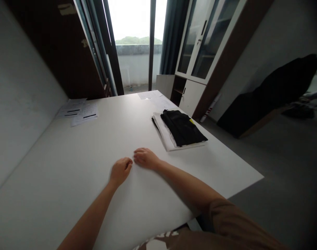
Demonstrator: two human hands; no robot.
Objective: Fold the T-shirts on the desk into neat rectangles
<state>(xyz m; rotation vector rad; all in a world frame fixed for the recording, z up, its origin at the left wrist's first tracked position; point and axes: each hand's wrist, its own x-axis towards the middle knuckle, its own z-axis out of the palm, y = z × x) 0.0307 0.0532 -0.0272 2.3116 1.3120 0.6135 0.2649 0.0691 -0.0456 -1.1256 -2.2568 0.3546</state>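
My left hand (121,170) rests on the white table (69,166), its fingers loosely curled in, and I see nothing held in it. Close beside it, fingertips almost meeting, my right hand (146,158) lies palm down on the tabletop with its fingers slightly bent and nothing visible under them. Beyond the right hand, to the right, a stack of folded cloth sits near the table's right edge: a black folded cloth (183,128) with a small yellow patch on top, and a white folded cloth (171,143) beneath it. Neither hand touches the stack.
Papers (84,114) lie at the table's far left by the wall, and more sheets (155,99) at its far right corner. Behind stand a glass door (133,59) and a white cabinet (193,93) with one lower door open. A black-covered object (267,93) is on the right.
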